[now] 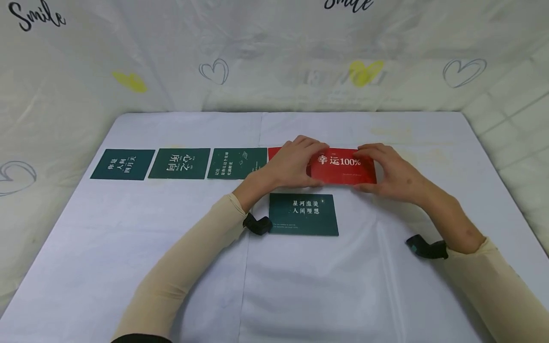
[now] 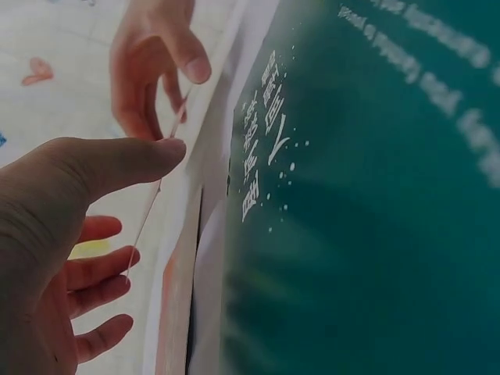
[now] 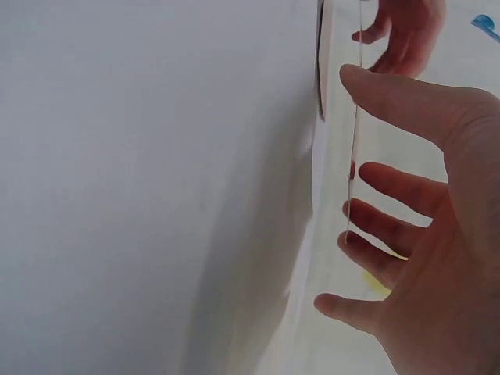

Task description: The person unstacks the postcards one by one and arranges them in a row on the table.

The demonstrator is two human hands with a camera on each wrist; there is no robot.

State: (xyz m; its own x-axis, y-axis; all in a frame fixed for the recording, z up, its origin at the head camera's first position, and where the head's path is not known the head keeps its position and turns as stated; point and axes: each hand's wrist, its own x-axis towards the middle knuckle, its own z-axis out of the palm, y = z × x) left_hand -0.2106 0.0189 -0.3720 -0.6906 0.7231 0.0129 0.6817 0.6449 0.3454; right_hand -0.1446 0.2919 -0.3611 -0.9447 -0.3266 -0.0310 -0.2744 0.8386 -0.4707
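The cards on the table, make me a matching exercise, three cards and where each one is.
Things:
1. red card
2. near green card
3. leftmost green card

Places:
A. flat at the left end of the row
B. held between left hand and right hand
C. flat on the table below the hands

Pairs: 1-B, 2-C, 3-A

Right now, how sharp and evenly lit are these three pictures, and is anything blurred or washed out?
Head view: evenly lit, sharp, print readable on the red card between left hand and right hand; soft shadows under the arms. Left wrist view: the green card is very close, its text smeared and soft. Right wrist view: the white cloth is a featureless pale area; the red card shows edge-on.
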